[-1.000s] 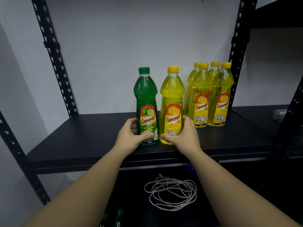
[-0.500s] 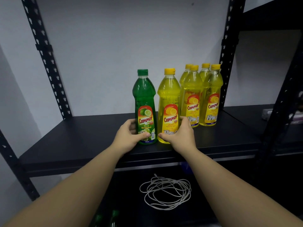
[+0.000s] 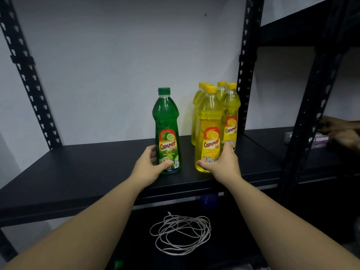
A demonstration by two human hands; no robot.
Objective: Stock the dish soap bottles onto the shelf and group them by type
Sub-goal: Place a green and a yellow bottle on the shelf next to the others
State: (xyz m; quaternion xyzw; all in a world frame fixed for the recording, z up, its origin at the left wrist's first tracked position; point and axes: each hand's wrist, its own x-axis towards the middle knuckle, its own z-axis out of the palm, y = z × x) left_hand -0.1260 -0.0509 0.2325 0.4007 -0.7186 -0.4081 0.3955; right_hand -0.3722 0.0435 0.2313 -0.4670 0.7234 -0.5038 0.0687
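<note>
On the black shelf (image 3: 68, 172), left hand (image 3: 150, 166) grips the green lime bottle (image 3: 167, 133) low, fingers curled round its base. Right hand (image 3: 222, 162) holds the yellow lemon bottle (image 3: 209, 129), fingers wrapped round it; since a second ago it has slid right, now touching the yellow group (image 3: 228, 114). A gap separates green from yellow, so the types look sorted.

both arms outstretched, left hand (image 3: 151, 165) and right hand (image 3: 222, 162) fingers curled.

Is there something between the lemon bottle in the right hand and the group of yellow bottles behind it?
Nothing visible. The right hand holds the lemon bottle directly in front of the yellow bottles.
</note>
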